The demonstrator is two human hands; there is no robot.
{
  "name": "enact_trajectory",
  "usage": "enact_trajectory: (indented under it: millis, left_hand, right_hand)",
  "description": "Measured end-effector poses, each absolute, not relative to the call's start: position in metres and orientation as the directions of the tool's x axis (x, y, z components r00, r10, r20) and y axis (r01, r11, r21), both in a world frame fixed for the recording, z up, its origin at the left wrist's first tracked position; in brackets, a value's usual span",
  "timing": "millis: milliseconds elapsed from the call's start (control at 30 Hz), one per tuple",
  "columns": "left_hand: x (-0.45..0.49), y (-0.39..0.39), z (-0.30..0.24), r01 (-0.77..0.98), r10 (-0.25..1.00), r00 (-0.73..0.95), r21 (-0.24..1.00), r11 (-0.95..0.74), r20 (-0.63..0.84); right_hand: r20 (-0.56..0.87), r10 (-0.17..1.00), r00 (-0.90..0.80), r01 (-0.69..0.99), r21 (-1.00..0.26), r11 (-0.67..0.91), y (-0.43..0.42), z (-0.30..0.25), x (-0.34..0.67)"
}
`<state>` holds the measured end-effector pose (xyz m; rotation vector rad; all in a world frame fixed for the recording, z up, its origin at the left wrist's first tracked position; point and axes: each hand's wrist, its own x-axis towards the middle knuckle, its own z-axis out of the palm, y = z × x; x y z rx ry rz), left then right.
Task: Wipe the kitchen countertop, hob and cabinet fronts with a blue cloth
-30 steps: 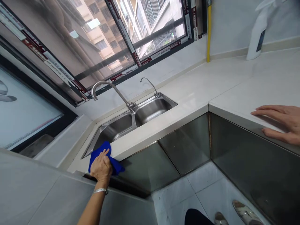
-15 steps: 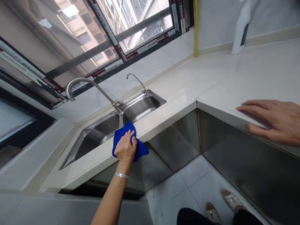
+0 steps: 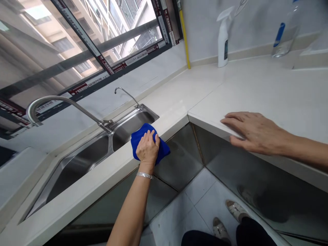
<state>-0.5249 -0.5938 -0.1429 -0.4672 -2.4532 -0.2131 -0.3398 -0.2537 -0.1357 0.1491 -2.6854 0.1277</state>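
A blue cloth (image 3: 138,140) is pressed against the front edge of the white countertop (image 3: 176,124), partly draped over it. My left hand (image 3: 148,147) lies on top with its fingers bent over the cloth, gripping it in front of the smaller basin of the steel sink (image 3: 110,145). Farther right, my right hand (image 3: 256,131) rests at the edge of the other counter run, fingers stretched forward on top and thumb apart at the front. Nothing is in it.
A large curved faucet (image 3: 69,100) and a thin small tap (image 3: 126,94) rise behind the sink. A white spray bottle (image 3: 222,44), a clear bottle (image 3: 284,42) and a yellow pipe (image 3: 185,41) stand along the wall. Dark cabinet fronts (image 3: 184,160) meet in a corner below.
My left hand has slid the cloth rightward along the counter edge, from near the sink's divider to the smaller basin. The view has turned right, and my right hand still rests on the edge.
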Motion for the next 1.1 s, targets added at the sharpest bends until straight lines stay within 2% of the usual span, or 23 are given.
enact_trajectory:
  millis: [167, 467, 600, 800, 1100]
  left_hand:
    - [-0.536, -0.546, -0.140, 0.410, 0.308, -0.741, 0.038, 0.911, 0.597]
    - [-0.550, -0.476, -0.141, 0.480, 0.365, -0.700, 0.025, 0.877, 0.614]
    - [-0.546, -0.472, -0.141, 0.507, 0.419, -0.667, -0.036, 0.861, 0.617]
    - [-0.534, -0.518, -0.141, 0.565, 0.559, -0.614, -0.185, 0.804, 0.556]
    - [-0.503, -0.669, -0.141, 0.449, 0.474, -0.666, -0.198, 0.871, 0.576]
  right_hand:
    - [0.455, -0.065, -0.888, -0.143, -0.139, 0.980, -0.255, -0.137, -0.341]
    - [0.453, -0.068, -0.889, -0.146, -0.139, 0.979, -0.255, -0.132, -0.337]
    - [0.438, -0.089, -0.895, -0.169, -0.146, 0.975, -0.249, -0.133, -0.335]
    - [0.403, -0.086, -0.911, -0.170, -0.178, 0.969, -0.238, -0.143, -0.337]
    - [0.362, -0.110, -0.926, -0.183, -0.175, 0.967, -0.229, -0.151, -0.338]
